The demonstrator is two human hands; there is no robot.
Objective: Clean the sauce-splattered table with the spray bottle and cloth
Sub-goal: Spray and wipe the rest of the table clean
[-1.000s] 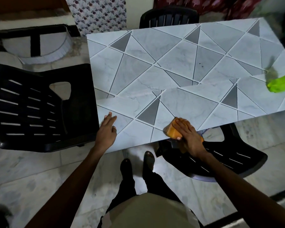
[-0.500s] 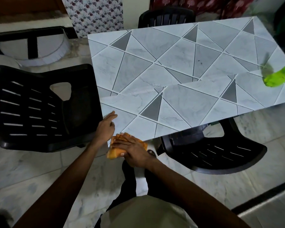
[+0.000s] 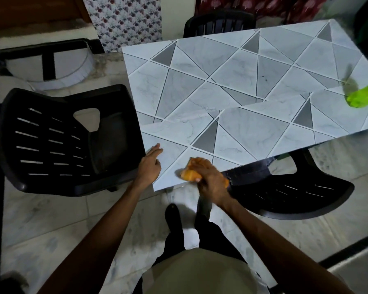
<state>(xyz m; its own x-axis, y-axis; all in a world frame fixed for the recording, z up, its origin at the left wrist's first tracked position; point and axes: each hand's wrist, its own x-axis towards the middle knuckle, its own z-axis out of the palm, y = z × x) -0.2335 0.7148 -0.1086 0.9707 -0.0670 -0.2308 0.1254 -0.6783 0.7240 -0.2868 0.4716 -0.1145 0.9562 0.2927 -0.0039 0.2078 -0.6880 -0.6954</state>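
right hand (image 3: 210, 179), gripping the orange cloth (image 3: 188, 174), had moved back onto the table (image 3: 221, 81), lower centre; left hand (image 3: 150, 164) stayed flat, fingers straight; spray bottle (image 3: 363, 96) contents unclear.

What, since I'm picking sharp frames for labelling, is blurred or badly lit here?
Head view: the right hand and the orange cloth it grips are motion-smeared; the left hand, flat on the table, is sharper; the green bottle is soft and cut by the right border; lighting is dim, without glare.
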